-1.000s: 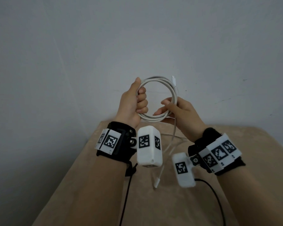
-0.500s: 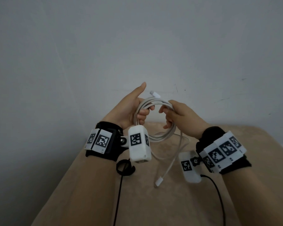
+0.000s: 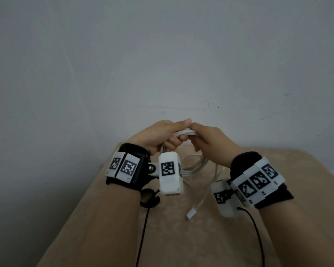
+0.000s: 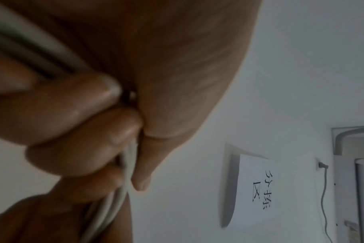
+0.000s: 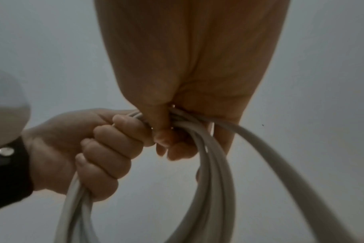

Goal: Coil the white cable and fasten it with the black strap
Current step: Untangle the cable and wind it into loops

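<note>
The white cable (image 3: 198, 167) is wound into a coil of several loops that hangs below both hands above the table. My left hand (image 3: 162, 135) grips the top of the bundle, fingers curled round the strands (image 4: 123, 197). My right hand (image 3: 208, 143) meets it from the right and pinches the same bundle (image 5: 210, 172) between thumb and fingers, right beside the left hand (image 5: 98, 148). One loose end with its white plug (image 3: 191, 213) dangles down to the table. A black loop (image 3: 149, 198) sits under my left wrist; I cannot tell whether it is the strap.
A beige cloth-covered table (image 3: 181, 243) lies below the hands, its left edge (image 3: 75, 212) running diagonally. A bare grey wall (image 3: 162, 64) stands close behind. Thin black wires (image 3: 258, 237) trail from the wrist cameras across the table.
Both hands have dropped lower with the coil. The right hand moved from inside the loop to its top beside the left hand. The coil now hangs down instead of standing upright.
</note>
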{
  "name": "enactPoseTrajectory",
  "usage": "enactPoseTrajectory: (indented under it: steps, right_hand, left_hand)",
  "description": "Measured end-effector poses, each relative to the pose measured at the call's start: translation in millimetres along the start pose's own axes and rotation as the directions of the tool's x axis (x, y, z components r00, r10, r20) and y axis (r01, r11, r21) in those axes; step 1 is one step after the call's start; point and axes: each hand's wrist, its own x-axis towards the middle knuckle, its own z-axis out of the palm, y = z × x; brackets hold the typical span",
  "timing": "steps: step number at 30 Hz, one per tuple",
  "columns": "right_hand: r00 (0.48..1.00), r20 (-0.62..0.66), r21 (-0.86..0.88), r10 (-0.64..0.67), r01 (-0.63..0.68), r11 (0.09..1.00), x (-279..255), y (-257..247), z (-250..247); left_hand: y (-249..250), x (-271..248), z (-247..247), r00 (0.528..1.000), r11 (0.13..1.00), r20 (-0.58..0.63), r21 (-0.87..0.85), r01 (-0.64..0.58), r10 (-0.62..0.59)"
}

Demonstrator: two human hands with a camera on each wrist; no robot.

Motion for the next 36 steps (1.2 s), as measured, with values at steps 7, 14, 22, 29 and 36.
enactPoseTrajectory:
  steps: [7, 14, 22, 29, 36]
  right_hand:
    - [0.977, -0.104, 0.351, 0.189, -0.141, 0.926, 1.0, 15.0, -5.7]
    - [0.951, -0.106, 0.631, 0.292, -0.163, 0.758, -4.2, 23.1, -17.9]
    - [0.849, -0.345, 0.681, 0.400, -0.068, 0.729, -2.1, 24.7, -21.4]
    - [0.874, -0.233, 0.676, 0.427, -0.170, 0.717, 1.7, 25.3, -10.2]
    - [0.920, -0.097, 0.806, 0.379, -0.151, 0.572, 1.4, 7.7, -14.4]
  left_hand:
    - [0.4, 2.5, -10.9, 0.988, 0.961, -0.131, -0.252, -0.116, 0.085]
    - [-0.1, -3.1, -28.7, 0.976, 0.865, -0.164, -0.458, -0.202, 0.142]
    - [2.4, -5.9, -35.4, 0.976, 0.760, -0.076, -0.615, -0.208, 0.206]
    - [4.5, -2.1, -26.6, 0.970, 0.715, -0.068, -0.665, -0.218, 0.232]
    - [3.3, 1.4, -21.8, 0.966, 0.695, -0.131, -0.674, -0.252, 0.224]
